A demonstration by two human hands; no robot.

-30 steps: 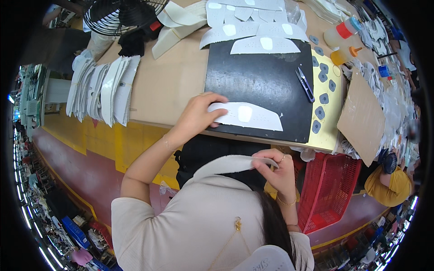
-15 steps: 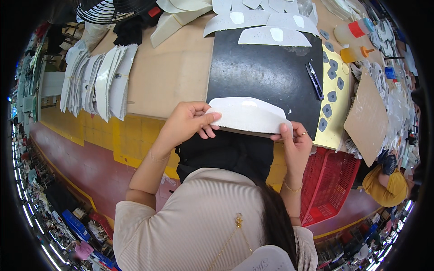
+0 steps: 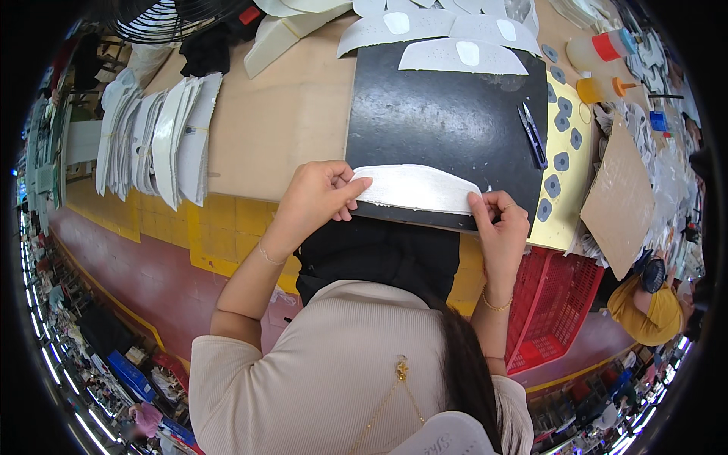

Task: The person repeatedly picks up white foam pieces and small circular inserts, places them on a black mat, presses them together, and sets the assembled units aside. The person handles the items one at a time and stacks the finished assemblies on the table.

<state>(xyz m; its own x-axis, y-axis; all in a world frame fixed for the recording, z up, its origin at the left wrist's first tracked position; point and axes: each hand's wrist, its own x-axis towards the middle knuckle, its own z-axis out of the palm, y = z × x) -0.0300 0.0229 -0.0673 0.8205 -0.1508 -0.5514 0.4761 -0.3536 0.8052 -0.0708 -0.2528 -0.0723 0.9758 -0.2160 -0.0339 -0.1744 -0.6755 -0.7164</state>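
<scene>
A curved white fabric-like panel (image 3: 418, 189) is stretched between my two hands over the near edge of a black work mat (image 3: 447, 114). My left hand (image 3: 322, 193) pinches its left end between thumb and fingers. At the other end, my right hand (image 3: 500, 220) grips the right tip, thumb on top. The panel's upper face looks plain, bright and smooth. Along the mat's far edge lie similar white panels (image 3: 462, 57) with bright white oval patches. Purple-handled thread snips (image 3: 533, 136) rest on the mat's right side.
Bundled white panels (image 3: 178, 140) stand at the table's left. Right of the mat lies a yellow board (image 3: 565, 197) with several grey patches, near two squeeze bottles (image 3: 603, 89) and a brown cardboard sheet (image 3: 619, 197). A red plastic basket (image 3: 553, 311) sits below; a fan (image 3: 171, 19) is far left.
The panel has been tilted or turned over in my hands: the raised, layered surface seen before has given way to a flat, brighter face. Both hands still hold its ends.
</scene>
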